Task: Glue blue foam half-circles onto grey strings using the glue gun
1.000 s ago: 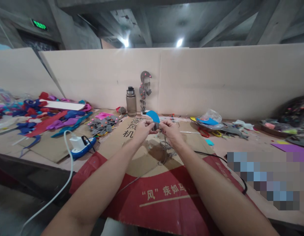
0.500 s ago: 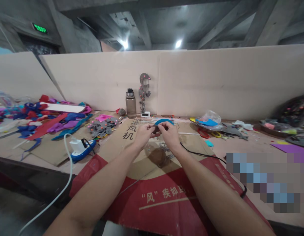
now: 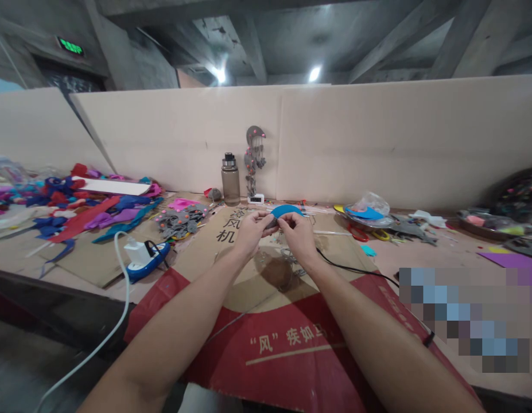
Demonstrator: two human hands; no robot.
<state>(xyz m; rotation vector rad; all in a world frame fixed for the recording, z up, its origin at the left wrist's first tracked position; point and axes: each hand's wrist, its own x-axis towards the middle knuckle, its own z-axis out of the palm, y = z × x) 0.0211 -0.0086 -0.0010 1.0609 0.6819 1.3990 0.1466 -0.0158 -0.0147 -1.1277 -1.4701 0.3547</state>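
Note:
Over the cardboard, both hands meet at a blue piece with a curved upper edge [image 3: 287, 210] and a small dark grey piece [image 3: 272, 223]. My left hand [image 3: 253, 232] is closed, its thumb and fingers on the grey piece. Fingertips of my right hand [image 3: 300, 232] pinch together at the lower edge of the blue piece, right beside the left fingers. Whether the blue and grey parts are joined is hidden by the fingers. Below the hands, a tangle of thin silvery strands [image 3: 287, 281] lies on the flattened cardboard box [image 3: 231, 287].
A bottle [image 3: 230, 180] and a grey hanging ornament with pink dots [image 3: 256, 136] stand at the back panel. Coloured cloth scraps [image 3: 93, 218] and a blue power strip [image 3: 149, 267] lie left. Scissors with red and yellow handles [image 3: 381, 234] and a black cord [image 3: 356, 269] are right.
The view has shifted slightly. My hands stay together at the blue and grey pieces, and more of the grey piece shows between the fingers.

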